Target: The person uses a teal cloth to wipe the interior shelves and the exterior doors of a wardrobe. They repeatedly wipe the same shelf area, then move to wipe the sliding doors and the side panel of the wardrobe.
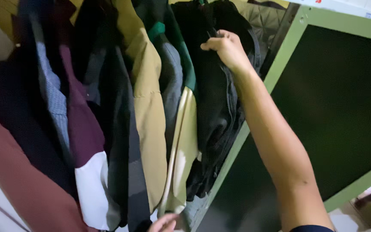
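My right hand (226, 47) reaches up and pinches the upper part of a black garment (213, 111) that hangs at the right end of a row of clothes. Only the fingertips of my left hand (164, 223) show at the bottom edge, just below a pale yellow garment (184, 150); whether they hold anything is hidden. To the left of the black garment hang a green and grey piece (172, 73), a tan jacket (149, 111), a dark grey piece (123, 141), a maroon garment with a white hem (84, 141) and a reddish-brown one (13, 172).
A light green frame (288, 51) around a dark panel (331, 116) stands right beside the black garment. A pale quilted surface (267, 21) shows behind the clothes at the top. A white wall strip lies at the lower left.
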